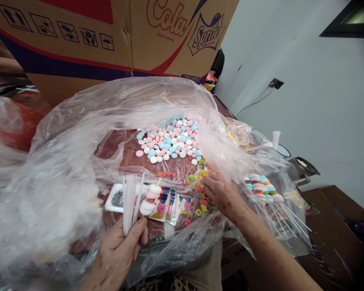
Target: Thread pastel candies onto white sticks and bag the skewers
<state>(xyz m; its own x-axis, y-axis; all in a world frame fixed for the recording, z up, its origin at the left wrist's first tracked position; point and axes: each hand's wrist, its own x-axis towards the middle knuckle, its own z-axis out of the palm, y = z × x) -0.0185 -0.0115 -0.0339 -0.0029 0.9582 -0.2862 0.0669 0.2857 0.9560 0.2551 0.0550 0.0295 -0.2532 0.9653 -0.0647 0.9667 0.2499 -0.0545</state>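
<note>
My left hand (124, 246) is closed around a bundle of thin white sticks (129, 202). One stick in that grip carries a short stack of candies (151, 199), white and pink discs. Among small colourful gummy rings (202, 204), my right hand (218, 190) has its fingers bent and drawn together. What sits between those fingertips is hidden. Beyond both hands lies a heap of pink, white and blue candy discs (170, 139). Several printed packets (171, 204) and a white label with a dark code (117, 198) are just past my left hand.
Crumpled clear plastic (63, 173) surrounds the candies on the dark red table (112, 147). A large cardboard box (87, 52) stands behind. To the right are finished candy skewers (263, 188) in clear plastic and a metal jug (301, 169). Part of another person's arm (3, 62) shows at left.
</note>
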